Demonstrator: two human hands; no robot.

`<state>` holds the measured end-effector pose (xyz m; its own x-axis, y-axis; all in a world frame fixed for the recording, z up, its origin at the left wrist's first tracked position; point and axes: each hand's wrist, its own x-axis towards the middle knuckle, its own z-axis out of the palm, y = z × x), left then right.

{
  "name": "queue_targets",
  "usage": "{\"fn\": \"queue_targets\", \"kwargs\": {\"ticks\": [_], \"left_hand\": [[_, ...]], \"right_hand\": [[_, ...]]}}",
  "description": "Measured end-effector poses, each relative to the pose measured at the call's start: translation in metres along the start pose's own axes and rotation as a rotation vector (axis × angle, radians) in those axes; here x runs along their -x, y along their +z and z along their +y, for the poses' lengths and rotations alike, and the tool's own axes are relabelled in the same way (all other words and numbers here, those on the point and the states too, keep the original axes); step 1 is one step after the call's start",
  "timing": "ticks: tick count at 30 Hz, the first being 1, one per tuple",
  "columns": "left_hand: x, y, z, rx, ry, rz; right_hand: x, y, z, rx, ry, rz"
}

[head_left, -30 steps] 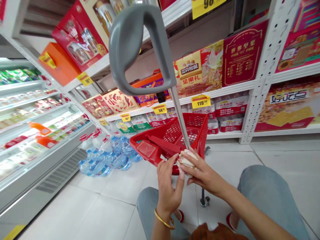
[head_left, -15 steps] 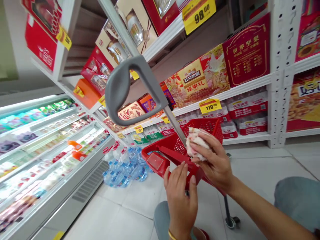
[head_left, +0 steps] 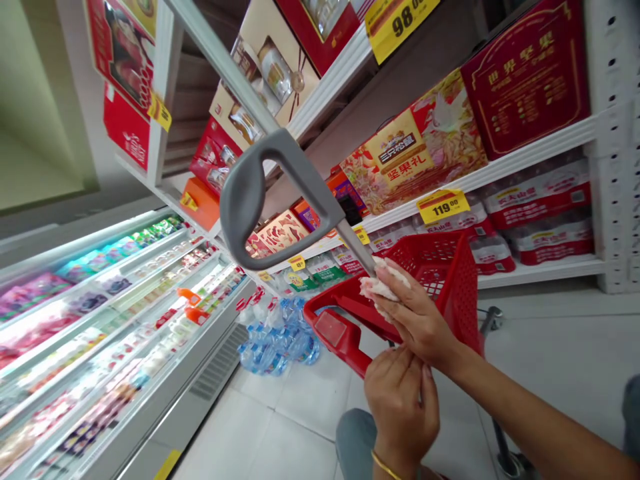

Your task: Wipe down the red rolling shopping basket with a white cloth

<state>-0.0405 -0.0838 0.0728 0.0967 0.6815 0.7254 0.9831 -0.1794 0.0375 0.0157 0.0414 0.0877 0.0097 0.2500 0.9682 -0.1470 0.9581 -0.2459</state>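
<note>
Before the red basket (head_left: 465, 297) the left hand (head_left: 404, 397) is curled (gripping or not, I cannot tell); at the basket's near edge the right hand (head_left: 427, 327) holds a crumpled cloth (head_left: 376, 291) beside the pole (head_left: 354, 244). Probably wiping; next calls for steady pressure.

Floor bottles (head_left: 281, 341) left of basket (head_left: 463, 293)
</note>
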Motion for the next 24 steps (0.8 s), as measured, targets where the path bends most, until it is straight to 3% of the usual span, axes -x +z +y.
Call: {"fn": "queue_targets", "kwargs": {"ticks": [10,15,18,21,24], "left_hand": [[-0.007,-0.023,-0.004,0.033,0.089,0.005],[-0.032,-0.045,-0.024,-0.094,0.217,0.000],[-0.061,-0.056,-0.035,-0.201,0.240,0.035],[-0.090,-0.060,-0.043,-0.223,0.311,0.007],[-0.113,-0.059,-0.048,-0.205,0.360,-0.030]], "right_hand": [[0.047,-0.019,0.007,-0.020,0.018,-0.114],[0.061,-0.029,0.002,-0.022,0.100,-0.146],[0.044,-0.028,-0.005,-0.060,0.166,-0.027],[0.005,-0.022,-0.010,-0.047,0.153,0.151],[-0.037,-0.013,-0.010,-0.005,0.104,0.161]]}}
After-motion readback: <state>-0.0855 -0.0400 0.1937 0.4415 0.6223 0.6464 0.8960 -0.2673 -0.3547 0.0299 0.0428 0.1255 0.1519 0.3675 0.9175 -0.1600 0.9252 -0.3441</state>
